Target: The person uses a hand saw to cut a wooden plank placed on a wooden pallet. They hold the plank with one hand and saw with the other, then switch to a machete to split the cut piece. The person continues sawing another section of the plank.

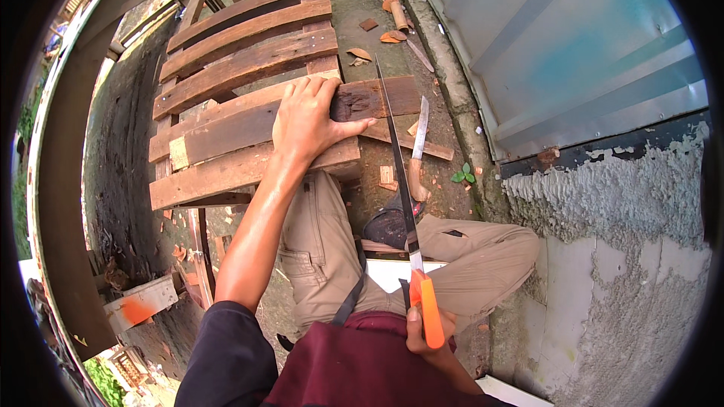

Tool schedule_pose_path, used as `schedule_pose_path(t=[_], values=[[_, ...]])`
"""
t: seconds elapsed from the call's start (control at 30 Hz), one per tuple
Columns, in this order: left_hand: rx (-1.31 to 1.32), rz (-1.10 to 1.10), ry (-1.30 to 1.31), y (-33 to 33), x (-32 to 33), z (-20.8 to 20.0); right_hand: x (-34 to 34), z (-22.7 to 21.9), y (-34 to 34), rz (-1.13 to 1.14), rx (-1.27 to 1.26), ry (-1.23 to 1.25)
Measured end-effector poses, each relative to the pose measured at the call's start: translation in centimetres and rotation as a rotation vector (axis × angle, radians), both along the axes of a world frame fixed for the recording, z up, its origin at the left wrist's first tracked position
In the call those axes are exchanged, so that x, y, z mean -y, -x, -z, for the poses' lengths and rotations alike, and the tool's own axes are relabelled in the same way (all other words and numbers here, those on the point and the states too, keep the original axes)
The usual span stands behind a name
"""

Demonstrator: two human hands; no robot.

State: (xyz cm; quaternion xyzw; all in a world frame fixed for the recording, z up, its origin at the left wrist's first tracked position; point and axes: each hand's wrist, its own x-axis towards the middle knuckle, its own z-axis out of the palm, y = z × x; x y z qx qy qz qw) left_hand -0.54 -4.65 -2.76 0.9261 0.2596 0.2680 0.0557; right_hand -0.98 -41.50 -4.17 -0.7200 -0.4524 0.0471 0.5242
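My left hand (305, 120) presses down on a dark, weathered wooden plank (377, 98). Its fingers curl over the far edge and the thumb stretches to the right. This plank lies across a slatted wooden frame (249, 68), its right end jutting past the other slats. In my right hand (422, 332), low in front of my body, is the orange handle of a hand saw (400, 158). The long, thin blade points away from me and passes over the plank's jutting end, right of my left thumb; whether the teeth touch the wood I cannot tell.
A knife (419, 143) with a wooden handle lies on the ground to the right, near a thin wood strip (415, 143) and scattered chips. A corrugated metal sheet (558, 53) and a rough wall (603, 279) border the right. A long beam (75, 181) runs along the left.
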Motion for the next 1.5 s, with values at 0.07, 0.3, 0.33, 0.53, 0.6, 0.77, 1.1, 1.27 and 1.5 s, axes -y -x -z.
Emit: schedule_pose_path(t=[0.07,0.3,0.33,0.53,0.6,0.77,1.1,1.27,1.5], values=[[0.013,0.008,-0.029,0.1,0.0,0.4,-2.0,-0.3,-0.6,0.038,-0.012,-0.016],[0.016,0.005,-0.025,-0.3,-0.5,0.4,-14.8,0.0,-7.1,-0.009,-0.239,-0.176],[0.014,0.011,-0.037,-0.3,-0.5,0.6,-13.2,0.7,-6.6,-0.003,-0.246,-0.133],[-0.055,-0.028,0.029,-0.1,-0.2,0.3,1.5,2.8,-0.2,-0.009,-0.02,0.034],[0.02,-0.01,-0.004,-0.1,-0.2,0.8,0.0,0.8,-0.7,-0.012,-0.004,0.044],[0.029,-0.007,-0.024,-0.8,-0.4,0.7,-15.9,-1.3,-7.5,0.02,-0.298,-0.12],[0.003,0.0,-0.023,0.1,-0.5,0.9,1.7,3.4,-0.7,-0.024,-0.071,0.05],[0.058,0.022,-0.069,-0.5,-0.4,1.3,-3.6,1.1,-3.7,-0.015,-0.148,0.046],[0.001,0.012,-0.018,-0.5,-0.5,0.6,-12.2,1.0,-6.6,-0.008,-0.171,-0.105]])
